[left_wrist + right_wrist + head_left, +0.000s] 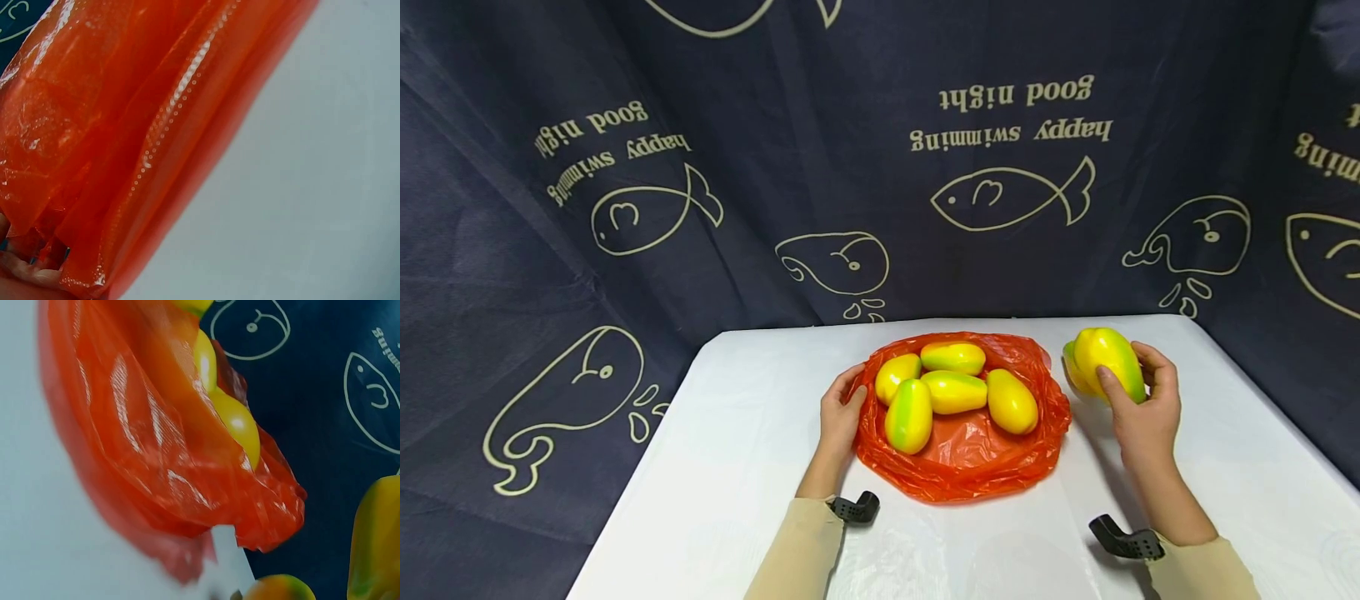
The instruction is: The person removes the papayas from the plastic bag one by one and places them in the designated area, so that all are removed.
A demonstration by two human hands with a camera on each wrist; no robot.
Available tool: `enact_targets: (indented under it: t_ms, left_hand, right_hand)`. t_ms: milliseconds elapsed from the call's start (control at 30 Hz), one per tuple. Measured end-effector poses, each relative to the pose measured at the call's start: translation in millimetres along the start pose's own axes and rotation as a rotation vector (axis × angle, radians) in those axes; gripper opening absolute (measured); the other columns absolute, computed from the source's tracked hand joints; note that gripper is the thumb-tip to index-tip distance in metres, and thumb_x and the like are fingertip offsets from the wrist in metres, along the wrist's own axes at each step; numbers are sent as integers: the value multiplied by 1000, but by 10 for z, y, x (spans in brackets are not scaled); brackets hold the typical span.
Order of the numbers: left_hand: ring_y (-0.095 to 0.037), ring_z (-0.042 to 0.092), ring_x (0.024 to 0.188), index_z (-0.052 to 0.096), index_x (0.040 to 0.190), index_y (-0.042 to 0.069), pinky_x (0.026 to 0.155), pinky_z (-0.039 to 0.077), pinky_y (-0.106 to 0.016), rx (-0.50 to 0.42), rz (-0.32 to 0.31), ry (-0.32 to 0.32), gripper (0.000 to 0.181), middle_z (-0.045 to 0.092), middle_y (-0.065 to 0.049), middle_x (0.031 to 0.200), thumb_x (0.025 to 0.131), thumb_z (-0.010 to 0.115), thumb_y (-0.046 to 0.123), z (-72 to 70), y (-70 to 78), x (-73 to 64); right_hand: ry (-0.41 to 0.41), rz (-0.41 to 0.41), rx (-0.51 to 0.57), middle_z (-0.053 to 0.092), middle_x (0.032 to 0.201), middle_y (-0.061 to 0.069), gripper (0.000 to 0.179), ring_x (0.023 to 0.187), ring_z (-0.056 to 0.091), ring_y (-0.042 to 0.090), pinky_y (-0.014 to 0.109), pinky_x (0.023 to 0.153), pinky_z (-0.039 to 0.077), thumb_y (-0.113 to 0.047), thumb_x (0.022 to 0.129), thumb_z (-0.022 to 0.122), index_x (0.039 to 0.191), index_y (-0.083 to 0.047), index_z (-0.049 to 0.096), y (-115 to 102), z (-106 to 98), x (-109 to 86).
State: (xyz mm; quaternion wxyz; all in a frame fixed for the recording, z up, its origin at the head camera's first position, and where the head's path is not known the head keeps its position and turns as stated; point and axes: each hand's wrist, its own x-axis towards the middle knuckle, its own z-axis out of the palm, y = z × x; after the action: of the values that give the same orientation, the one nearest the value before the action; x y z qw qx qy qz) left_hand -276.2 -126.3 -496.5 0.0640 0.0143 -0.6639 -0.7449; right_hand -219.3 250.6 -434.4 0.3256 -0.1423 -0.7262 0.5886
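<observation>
A red plastic bag [966,475] lies with its mouth spread wide and rim rolled down. Several glossy yellow-green papayas [953,392] sit in it, mostly toward the back and left. My left hand [840,417] grips the bag's left rim; in the left wrist view its fingers [34,272] pinch the thin plastic at the lower left corner. To the right of the bag, my right hand [1150,412] holds a papaya [1105,358] between thumb and fingers. A second papaya [1070,367] shows right behind it, partly hidden. In the right wrist view the hand itself is out of sight.
The bag rests on a white-covered table [730,417]. Behind it hangs a dark blue cloth [850,167] printed with fish, whales and lettering. A black wrist mount [857,507] sits on the left sleeve, another wrist mount [1123,537] on the right.
</observation>
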Motion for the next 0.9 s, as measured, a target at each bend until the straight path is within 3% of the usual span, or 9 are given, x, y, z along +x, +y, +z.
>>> enact_targets:
  t_ms: [400,667,900]
  left_hand:
    - [-24,58,125,60,136,17,100,55,-29,4,12,3,38,57,-6,142,100,53,7,4,7,1]
    - [-25,57,126,59,138,15,100,54,-27,-4,4,0,39,57,-8,143,100,54,7,-5,40,-6]
    - [-23,58,126,61,135,18,101,54,-30,11,6,5,38,58,-5,141,100,54,7,-12,-6,15]
  right_hand:
    - [79,74,11,51,125,-21,52,111,42,-2,20,104,34,-19,92,71,139,-29,52,91,-96,167]
    - [129,124,76,51,117,-22,52,107,42,-1,10,94,35,-16,90,72,137,-26,53,164,-132,269]
    - [154,143,82,52,118,-22,53,110,41,-1,13,101,31,-16,89,73,137,-27,53,232,-163,344]
